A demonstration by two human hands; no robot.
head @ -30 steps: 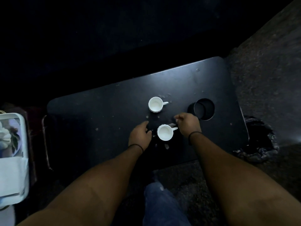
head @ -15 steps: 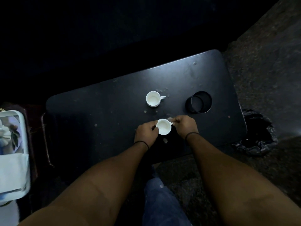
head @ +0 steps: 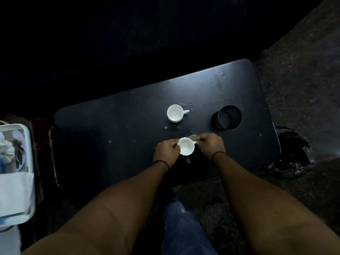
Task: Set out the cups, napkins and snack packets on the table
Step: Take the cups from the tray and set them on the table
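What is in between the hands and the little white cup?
Nothing visible. The left hand and right hand both already hold the near cup, one on each side. The other cup stands apart, farther back.

We see our two forearms (head: pixel 114 205) bare from the bottom edge of the view up to the wrists, with no sleeves showing anywhere along them. Our left hand (head: pixel 166 153) carries a thin dark band (head: pixel 162 162) around its wrist, a narrow cord-like loop lying close against it. Our right hand (head: pixel 209 144), at 3 o'clock from the left, wears a matching thin dark band (head: pixel 218 154) at its wrist. We can make out no rings or watch in the dim light. At 6 o'clock from the hands, between the forearms, our knee (head: pixel 184 229) shows in blue denim with a few pale specks near its top.
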